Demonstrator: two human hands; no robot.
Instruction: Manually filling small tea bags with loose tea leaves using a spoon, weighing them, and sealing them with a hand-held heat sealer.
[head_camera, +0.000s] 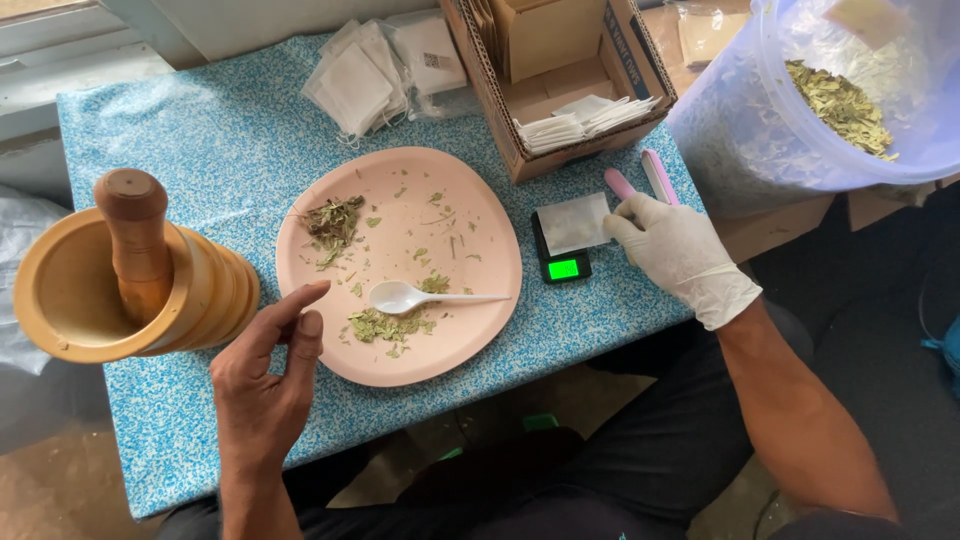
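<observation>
Left hand: the bare left hand hangs over the near edge of the blue speckled tabletop, fingers loosely curled and parted, thumb tip up, holding nothing.
Nearest thing to it: the round pink plastic plate, whose near-left rim lies just beside the thumb.
Spoon: a white plastic spoon rests in the plate's near half, its bowl toward the left hand and its handle running right, so the long axis lies roughly along the table's near edge.
Which hand is nearer: the left hand is nearer the spoon's bowl; the handle tip points toward the right hand, which is well apart from it.
Leaves: a heap of crushed green dried leaves lies just below the spoon bowl, a second clump by the plate's far-left rim.
Mortar: a wooden mortar with a brown pestle stands at the table's left edge, tilted toward the camera.
Right hand: the white-gloved right hand sits at the table's right edge, fingertips pinched on the edge of a small white paper sachet.
Sachet's place: it lies flat on a small black pocket scale with a green display, just right of the plate.
Beside the glove: two pink stick-shaped tools.
Far side: a cardboard box of white sachets and a loose pile of sachets at the far edge; a clear plastic tub with dried leaves off the far-right corner.
</observation>
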